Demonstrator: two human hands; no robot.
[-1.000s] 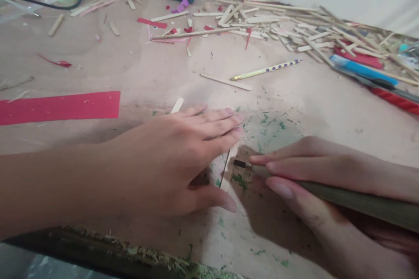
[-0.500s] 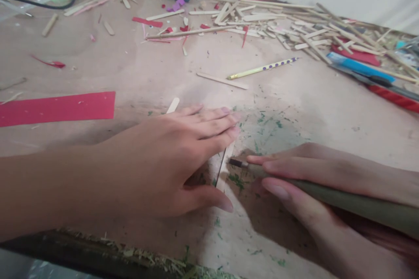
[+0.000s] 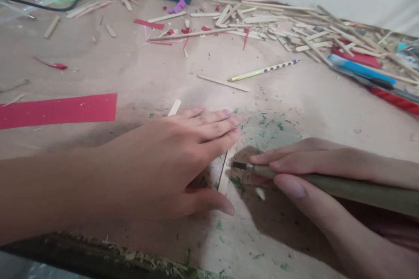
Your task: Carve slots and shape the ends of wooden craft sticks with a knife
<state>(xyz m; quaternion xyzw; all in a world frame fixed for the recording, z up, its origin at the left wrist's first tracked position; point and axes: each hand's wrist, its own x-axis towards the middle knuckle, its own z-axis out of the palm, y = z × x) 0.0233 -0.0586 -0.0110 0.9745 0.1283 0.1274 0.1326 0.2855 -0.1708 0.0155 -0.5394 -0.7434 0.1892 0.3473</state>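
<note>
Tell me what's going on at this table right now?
A person's left hand lies flat on a wooden craft stick, pinning it to the table. The right hand grips a thin olive-handled tool, its dark tip right beside the stick's edge. Green flecks dot the surface there; loose sticks and a dotted pencil lie beyond.

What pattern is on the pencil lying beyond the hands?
The pencil is pale yellow with purple dots, seen clearly in the head view, the only one.
</note>
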